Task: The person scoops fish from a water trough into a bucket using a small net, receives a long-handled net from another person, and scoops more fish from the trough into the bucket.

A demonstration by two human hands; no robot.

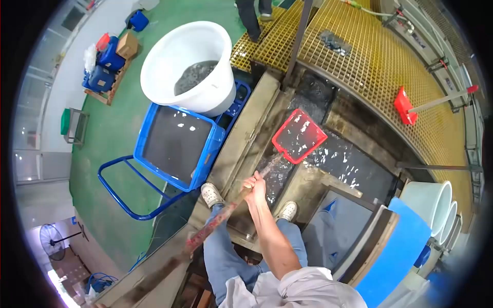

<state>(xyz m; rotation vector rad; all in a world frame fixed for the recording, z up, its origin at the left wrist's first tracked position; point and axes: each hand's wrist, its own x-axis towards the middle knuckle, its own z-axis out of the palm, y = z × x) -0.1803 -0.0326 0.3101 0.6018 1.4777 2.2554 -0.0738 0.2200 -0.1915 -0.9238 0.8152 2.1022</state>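
Observation:
My right hand (pixel 254 188) is closed around the long, worn handle (pixel 218 219) of a red scoop. The handle slants from the lower left up to the scoop's red pan (pixel 322 137), which holds dark grey material with bright glints. Below and around the pan lies a channel of dark liquid (pixel 341 161). My left hand does not show. Left of the channel, a blue tub (pixel 218 134) is filled nearly to the rim with flat dark grey material. Behind it stands a large white bucket (pixel 226 84) with dark material at its bottom.
The blue tub is on a blue cart (pixel 123 203). My shoes rest on the channel's ledges. Yellow grating (pixel 359 61) lies beyond, bearing another red scoop (pixel 405 107). A person's legs (pixel 248 18) stand at the top. Pale tubs (pixel 423 197) and a blue board (pixel 394 246) are right.

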